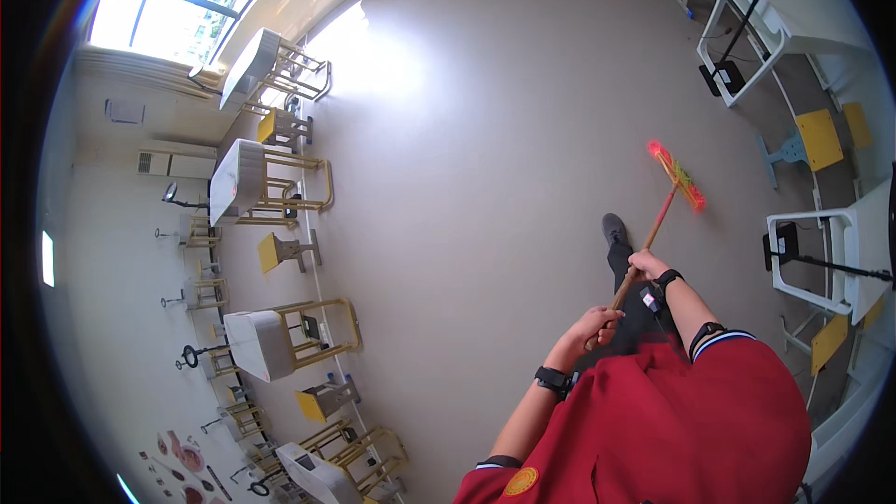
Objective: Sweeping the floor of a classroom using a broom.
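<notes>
A push broom with a wooden handle (661,213) slants forward and to the right from my body. Its head (677,176), with bright red and yellow-green bristles, is down at the grey floor. My right hand (647,266) is wrapped around the middle of the handle. Lower down, near the handle's end, my left hand (595,327) grips it close to my waist. Black bands circle both wrists. One dark shoe (614,229) shows just left of the handle.
White-topped desks (236,182) with yellow-framed legs and small stools (276,252) line the left side. On the right stand white desks (819,252), yellow-seated stools (819,140) and a black pole stand (749,21). Cables run along the floor by the desks. Sunlight glares on the floor (378,70) near the window.
</notes>
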A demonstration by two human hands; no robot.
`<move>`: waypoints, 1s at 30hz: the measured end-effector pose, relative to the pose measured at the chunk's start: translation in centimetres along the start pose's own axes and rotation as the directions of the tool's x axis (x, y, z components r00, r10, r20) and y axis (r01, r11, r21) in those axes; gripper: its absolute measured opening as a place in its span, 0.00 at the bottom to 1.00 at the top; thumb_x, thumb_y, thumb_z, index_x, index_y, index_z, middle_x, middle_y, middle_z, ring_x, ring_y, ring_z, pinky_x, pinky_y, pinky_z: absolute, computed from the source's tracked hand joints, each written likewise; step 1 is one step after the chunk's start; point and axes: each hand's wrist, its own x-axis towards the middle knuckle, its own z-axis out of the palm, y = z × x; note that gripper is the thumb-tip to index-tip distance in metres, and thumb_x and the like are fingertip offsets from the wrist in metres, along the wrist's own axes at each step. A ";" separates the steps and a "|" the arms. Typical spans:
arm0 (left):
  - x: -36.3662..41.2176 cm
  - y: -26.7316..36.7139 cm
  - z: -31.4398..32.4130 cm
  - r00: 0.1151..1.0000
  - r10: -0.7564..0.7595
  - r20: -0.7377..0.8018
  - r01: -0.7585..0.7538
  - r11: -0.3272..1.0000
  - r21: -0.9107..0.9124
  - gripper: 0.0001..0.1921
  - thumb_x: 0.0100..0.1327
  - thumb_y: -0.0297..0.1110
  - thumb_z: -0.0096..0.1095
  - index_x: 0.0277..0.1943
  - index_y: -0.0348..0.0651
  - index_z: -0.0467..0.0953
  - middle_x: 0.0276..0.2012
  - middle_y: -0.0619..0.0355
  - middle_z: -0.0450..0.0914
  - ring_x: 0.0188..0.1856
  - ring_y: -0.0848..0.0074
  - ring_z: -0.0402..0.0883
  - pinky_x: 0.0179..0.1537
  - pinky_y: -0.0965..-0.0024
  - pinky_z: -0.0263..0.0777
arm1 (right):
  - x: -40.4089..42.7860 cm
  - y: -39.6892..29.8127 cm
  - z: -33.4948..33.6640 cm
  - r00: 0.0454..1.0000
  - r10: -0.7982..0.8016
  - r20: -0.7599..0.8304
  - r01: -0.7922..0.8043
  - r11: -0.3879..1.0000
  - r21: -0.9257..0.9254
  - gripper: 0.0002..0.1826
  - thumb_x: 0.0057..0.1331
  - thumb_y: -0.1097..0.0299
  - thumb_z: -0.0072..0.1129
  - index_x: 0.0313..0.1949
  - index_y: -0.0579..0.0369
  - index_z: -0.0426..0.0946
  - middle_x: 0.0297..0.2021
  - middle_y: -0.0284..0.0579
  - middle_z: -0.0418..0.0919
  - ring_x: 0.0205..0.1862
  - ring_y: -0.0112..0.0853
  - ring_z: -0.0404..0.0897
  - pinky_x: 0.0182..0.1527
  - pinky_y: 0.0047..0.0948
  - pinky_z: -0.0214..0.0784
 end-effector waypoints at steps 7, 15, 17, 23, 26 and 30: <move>4.4 11.1 2.5 0.996 0.071 -0.056 -0.086 0.933 -0.350 0.08 0.60 0.31 0.46 0.26 0.42 0.61 0.12 0.70 0.56 0.08 0.90 0.53 0.07 0.86 0.47 | 7.0 -13.1 -0.2 0.998 0.019 -0.064 -0.027 0.992 -0.127 0.06 0.49 0.76 0.41 0.28 0.64 0.64 0.18 0.47 0.69 0.18 0.38 0.74 0.18 0.40 0.68; 2.5 12.5 -1.3 0.943 0.232 -0.240 -0.333 0.708 -0.623 0.09 0.62 0.33 0.44 0.39 0.37 0.66 0.14 0.70 0.56 0.09 0.92 0.52 0.08 0.89 0.48 | 8.5 -20.2 10.6 0.997 0.044 -0.071 -0.073 0.870 -0.488 0.17 0.50 0.79 0.41 0.38 0.73 0.50 0.26 0.63 0.73 0.25 0.46 0.77 0.23 0.39 0.73; 2.5 11.3 -0.9 0.945 0.246 -0.217 -0.328 0.687 -0.648 0.09 0.62 0.33 0.43 0.40 0.36 0.66 0.14 0.69 0.56 0.09 0.92 0.52 0.08 0.88 0.48 | 13.2 -17.4 10.7 0.995 0.101 -0.025 -0.087 0.683 -0.725 0.19 0.50 0.80 0.42 0.39 0.71 0.46 0.26 0.64 0.73 0.24 0.42 0.78 0.23 0.35 0.73; -1.5 -0.5 -0.3 0.893 0.274 -0.358 -0.450 0.488 -0.748 0.11 0.63 0.33 0.42 0.43 0.35 0.65 0.14 0.69 0.54 0.09 0.92 0.50 0.07 0.88 0.48 | 8.5 -5.7 17.2 0.997 0.054 -0.047 -0.066 0.449 -0.891 0.24 0.52 0.74 0.48 0.45 0.71 0.50 0.36 0.60 0.72 0.38 0.44 0.75 0.40 0.37 0.68; -2.7 -8.2 1.7 0.872 0.275 -0.404 -0.486 0.390 -0.782 0.11 0.63 0.33 0.43 0.44 0.35 0.64 0.14 0.68 0.55 0.08 0.90 0.51 0.08 0.87 0.48 | 5.5 1.7 17.6 0.981 0.190 -0.039 -0.102 0.335 -0.937 0.14 0.54 0.75 0.42 0.39 0.69 0.53 0.24 0.55 0.76 0.26 0.36 0.78 0.36 0.28 0.70; -3.4 -18.4 4.6 0.854 0.252 -0.455 -0.514 0.276 -0.812 0.11 0.63 0.33 0.42 0.44 0.36 0.64 0.13 0.67 0.55 0.08 0.90 0.51 0.07 0.87 0.48 | 0.0 10.6 16.6 0.971 0.239 -0.030 -0.084 0.220 -0.972 0.25 0.53 0.73 0.49 0.47 0.70 0.50 0.39 0.60 0.71 0.43 0.43 0.73 0.43 0.38 0.66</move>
